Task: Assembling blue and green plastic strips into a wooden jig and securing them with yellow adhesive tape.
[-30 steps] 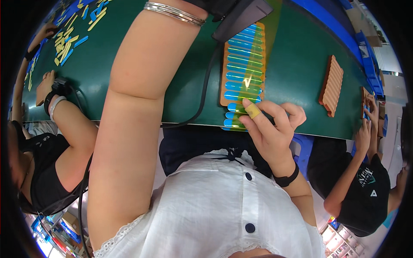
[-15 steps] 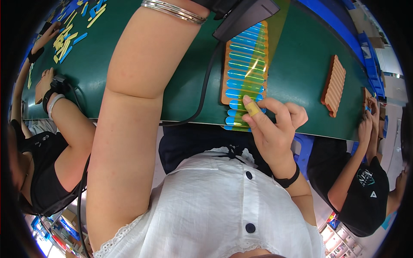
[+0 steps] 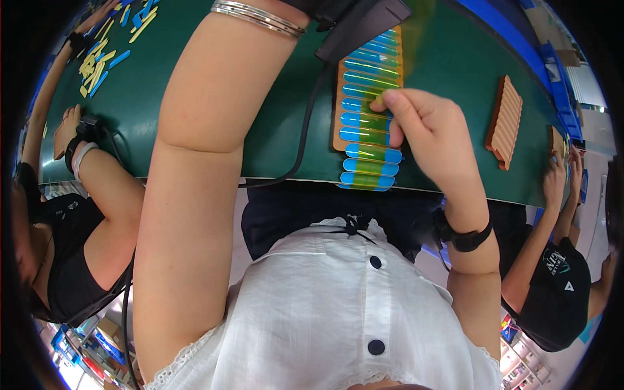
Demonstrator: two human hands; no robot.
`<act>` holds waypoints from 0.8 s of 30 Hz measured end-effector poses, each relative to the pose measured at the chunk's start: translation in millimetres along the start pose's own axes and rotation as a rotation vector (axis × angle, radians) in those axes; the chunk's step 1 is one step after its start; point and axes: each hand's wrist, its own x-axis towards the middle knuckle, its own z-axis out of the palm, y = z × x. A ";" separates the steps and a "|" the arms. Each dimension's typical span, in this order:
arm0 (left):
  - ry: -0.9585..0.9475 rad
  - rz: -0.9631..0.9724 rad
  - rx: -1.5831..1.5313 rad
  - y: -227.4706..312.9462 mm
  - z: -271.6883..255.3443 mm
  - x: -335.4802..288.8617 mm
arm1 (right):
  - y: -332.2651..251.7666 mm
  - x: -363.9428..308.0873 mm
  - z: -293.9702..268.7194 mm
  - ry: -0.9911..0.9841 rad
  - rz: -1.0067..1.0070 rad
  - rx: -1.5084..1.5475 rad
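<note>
My right hand (image 3: 432, 127) is closed, with its curled fingertips against the translucent yellow tape (image 3: 372, 153) on a row of blue round-ended strips (image 3: 351, 119). Whether the fingers pinch anything is hidden; a yellow patch shows at one fingertip. The strips lie side by side in an orange-brown ridged tray (image 3: 338, 117), and the nearest few extend past its near end. Beyond my hand the tape looks faint and slants up to the right. My left forearm (image 3: 201, 117), with silver bangles, reaches to the top edge; the left hand is out of view. A black flat device (image 3: 364, 29) is beside that wrist.
A second orange-brown ridged tray (image 3: 506, 123) lies on the green table (image 3: 448, 58) to the right. Loose yellow and blue strips (image 3: 97, 65) are scattered at the far left. A black cable (image 3: 308, 130) crosses the near edge. Other people's hands (image 3: 556, 175) work at both sides.
My right hand has moved away from me along the strips and turned. The tape now lies along the nearest strips. My left arm has barely moved.
</note>
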 end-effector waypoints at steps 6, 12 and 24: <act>-0.053 0.007 0.036 -27.6 -18.0 23.4 | 4.8 29.0 -7.9 0.051 0.000 -0.093; -0.029 -0.211 0.023 -44.2 -14.3 47.2 | 18.1 62.8 -20.2 0.078 -0.059 -0.147; -0.658 -0.059 -0.356 -21.8 -20.9 41.5 | 47.6 89.5 -73.8 0.090 0.103 -0.073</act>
